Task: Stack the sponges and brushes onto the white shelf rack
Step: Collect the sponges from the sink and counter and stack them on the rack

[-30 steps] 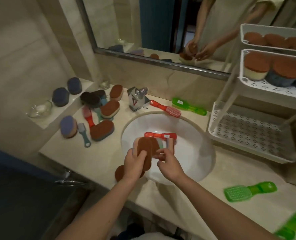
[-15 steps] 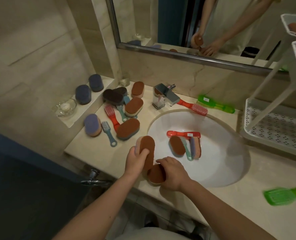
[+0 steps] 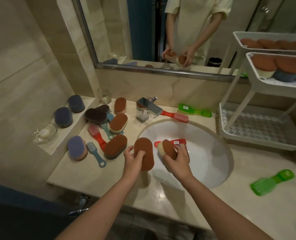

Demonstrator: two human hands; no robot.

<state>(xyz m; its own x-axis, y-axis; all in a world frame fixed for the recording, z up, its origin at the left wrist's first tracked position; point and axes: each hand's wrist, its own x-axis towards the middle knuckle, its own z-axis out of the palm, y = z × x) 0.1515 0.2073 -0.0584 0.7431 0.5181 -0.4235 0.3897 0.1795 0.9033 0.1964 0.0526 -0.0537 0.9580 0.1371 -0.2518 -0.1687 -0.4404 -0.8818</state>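
Note:
My left hand (image 3: 133, 160) grips an oval brown sponge (image 3: 145, 153) held above the sink's left rim. A second brown sponge with a yellow base (image 3: 167, 149) is held in my right hand (image 3: 178, 161) over the white basin (image 3: 207, 153). Behind my right hand a red brush (image 3: 178, 141) lies in the basin, partly hidden. The white shelf rack (image 3: 258, 141) stands at the right, its lower tray bare and its upper trays holding several brown sponges (image 3: 282, 64).
Several sponges and small brushes (image 3: 109, 129) lie on the counter left of the faucet (image 3: 148, 109). A red brush (image 3: 177, 116) and a green brush (image 3: 194, 110) lie behind the basin. Another green brush (image 3: 271, 182) lies on the counter at the right.
My right hand picked a sponge up from the counter's front edge and raised it over the basin. The left hand kept its sponge. The camera turned right, showing more of the rack.

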